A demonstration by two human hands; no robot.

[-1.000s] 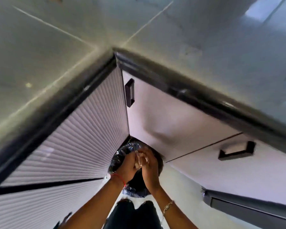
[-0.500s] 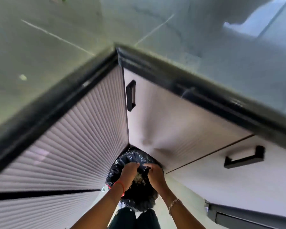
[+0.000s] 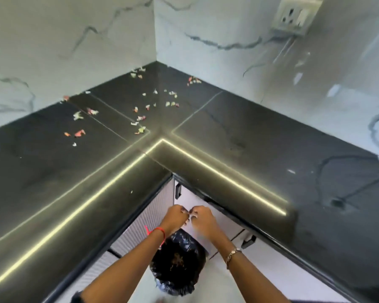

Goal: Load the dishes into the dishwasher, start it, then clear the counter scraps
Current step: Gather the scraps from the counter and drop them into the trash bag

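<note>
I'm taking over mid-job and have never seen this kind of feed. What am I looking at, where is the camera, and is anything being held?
There is no machine here. A person works with bare hands, filmed by one wide-angle camera worn on the head and looking down. The left hand, with a red thread at the wrist, and the right hand, with a bracelet, meet with curled fingers above a bin lined with a black bag. Whether they pinch anything is too small to tell. Coloured scraps lie scattered on the black L-shaped counter, towards the marble corner.
</note>
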